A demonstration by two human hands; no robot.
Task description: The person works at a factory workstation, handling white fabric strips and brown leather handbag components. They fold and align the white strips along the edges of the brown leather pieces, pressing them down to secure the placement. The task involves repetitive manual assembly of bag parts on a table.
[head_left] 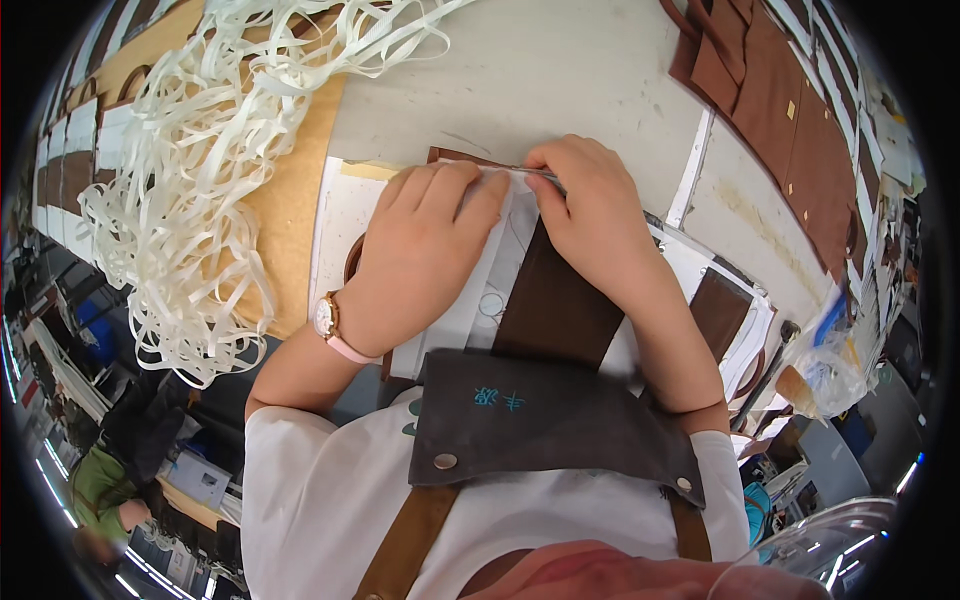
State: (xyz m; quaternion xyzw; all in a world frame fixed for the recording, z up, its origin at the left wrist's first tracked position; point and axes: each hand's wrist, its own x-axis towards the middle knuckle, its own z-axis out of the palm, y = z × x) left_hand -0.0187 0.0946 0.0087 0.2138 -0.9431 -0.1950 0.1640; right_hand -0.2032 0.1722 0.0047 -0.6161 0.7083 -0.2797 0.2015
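Note:
A brown and white bag panel (pixel 560 290) lies in front of me, its brown strip running beside whitish, partly see-through material. My left hand (pixel 425 225) rests over its far edge with fingers bent down and thumb toward the middle; the fingertips are partly hidden. Between the thumb and fingers of my right hand (pixel 590 205) is a thin, shiny metal tool (pixel 547 177), held at the same far edge. Its kind is too small to make out. Both hands are close together, near the brown top border (pixel 465 155) of the panel.
A large tangle of white ribbon (pixel 200 180) covers the wooden board at the left. Brown bag pieces (pixel 770 120) lie in a row at the far right. A clear plastic bag (pixel 825 370) hangs by the table's right edge. Another person (pixel 105 490) is at lower left.

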